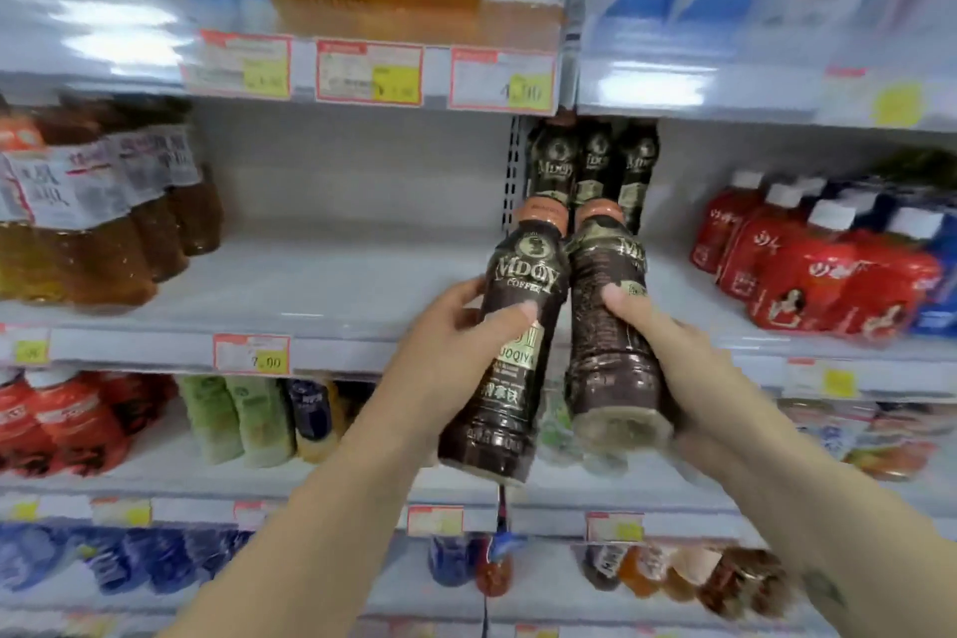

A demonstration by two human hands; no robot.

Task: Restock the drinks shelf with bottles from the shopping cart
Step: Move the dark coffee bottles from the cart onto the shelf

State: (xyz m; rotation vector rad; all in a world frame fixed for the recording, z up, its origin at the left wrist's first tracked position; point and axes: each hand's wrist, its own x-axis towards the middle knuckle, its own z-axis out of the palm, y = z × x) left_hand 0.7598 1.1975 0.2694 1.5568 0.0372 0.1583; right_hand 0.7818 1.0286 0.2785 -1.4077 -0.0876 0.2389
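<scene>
My left hand grips a dark brown coffee bottle with an orange cap, its "MDOY COFFEE" label facing me. My right hand grips a second, like coffee bottle right beside it; the two bottles touch and tilt caps-forward. Both are held in front of the middle shelf. Three matching coffee bottles stand at the back of that shelf, just beyond the caps. The shopping cart is out of view.
Amber tea bottles fill the shelf's left end and red-labelled bottles its right end. Price tags line the shelf edges. Shelves above and below hold more drinks. A perforated upright divides the bays.
</scene>
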